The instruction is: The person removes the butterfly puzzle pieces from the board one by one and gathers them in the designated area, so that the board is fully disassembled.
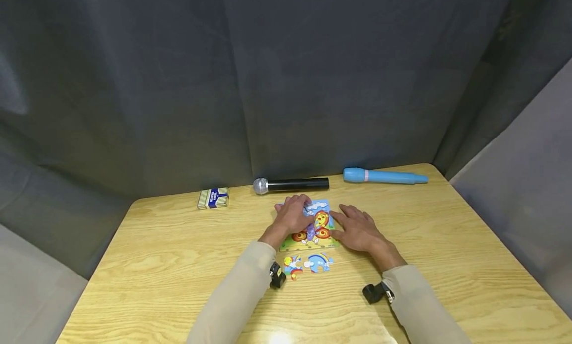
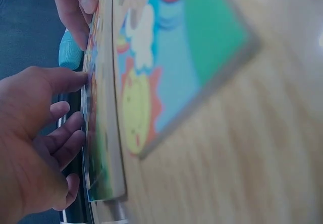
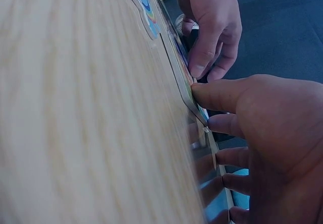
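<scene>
A butterfly jigsaw puzzle point(image 1: 311, 231) lies flat on the wooden table, its picture bright with orange wings and a purple body. My left hand point(image 1: 292, 215) reaches over its upper left part, thumb tip down on the picture in the left wrist view. At the puzzle's right edge rests my right hand point(image 1: 357, 231), fingers spread and thumb touching the border. Two loose puzzle pieces lie just below the puzzle: one with a yellow and red figure point(image 1: 288, 261), the other blue with a rainbow point(image 1: 319, 262).
Behind the puzzle lies a black microphone point(image 1: 297, 184) with a silver head. A blue tapered stick point(image 1: 389, 176) lies at the back right and a striped box point(image 1: 213, 198) at the back left. Dark curtain point(image 1: 286, 86) hangs along the table's far edge.
</scene>
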Tool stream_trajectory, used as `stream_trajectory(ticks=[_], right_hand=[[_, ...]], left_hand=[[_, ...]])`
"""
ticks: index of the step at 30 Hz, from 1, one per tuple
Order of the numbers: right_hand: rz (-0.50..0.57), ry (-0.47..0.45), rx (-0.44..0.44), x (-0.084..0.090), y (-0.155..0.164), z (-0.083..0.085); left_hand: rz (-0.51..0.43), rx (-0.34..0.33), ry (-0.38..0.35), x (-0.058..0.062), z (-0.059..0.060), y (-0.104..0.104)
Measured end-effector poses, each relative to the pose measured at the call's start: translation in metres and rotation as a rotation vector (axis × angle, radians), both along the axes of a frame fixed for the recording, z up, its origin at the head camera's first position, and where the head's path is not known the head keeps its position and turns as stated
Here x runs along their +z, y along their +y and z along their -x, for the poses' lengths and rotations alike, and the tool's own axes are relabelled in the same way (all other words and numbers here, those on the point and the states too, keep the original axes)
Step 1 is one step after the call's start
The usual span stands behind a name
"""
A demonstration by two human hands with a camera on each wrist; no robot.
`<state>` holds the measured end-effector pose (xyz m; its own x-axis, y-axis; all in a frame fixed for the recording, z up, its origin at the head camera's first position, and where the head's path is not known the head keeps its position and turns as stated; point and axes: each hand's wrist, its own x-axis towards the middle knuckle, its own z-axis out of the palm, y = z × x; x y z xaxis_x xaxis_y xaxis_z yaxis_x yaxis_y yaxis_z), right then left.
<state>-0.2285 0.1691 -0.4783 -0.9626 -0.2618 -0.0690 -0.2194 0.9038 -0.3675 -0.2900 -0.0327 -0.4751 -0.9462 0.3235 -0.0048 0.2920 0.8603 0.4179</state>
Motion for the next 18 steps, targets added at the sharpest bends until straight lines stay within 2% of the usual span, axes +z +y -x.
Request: stream_trajectory(ticks=[9,18], right_hand=[[0.019,-0.005,0.012,0.001,0.001,0.001],[0.021,-0.006,0.014,0.001,0.007,0.0]], left_hand=[[-0.028,-0.004,0.057,0.002,-0.009,-0.012],[-0.06,-0.064,0.092,0.003,-0.025,-0.022]])
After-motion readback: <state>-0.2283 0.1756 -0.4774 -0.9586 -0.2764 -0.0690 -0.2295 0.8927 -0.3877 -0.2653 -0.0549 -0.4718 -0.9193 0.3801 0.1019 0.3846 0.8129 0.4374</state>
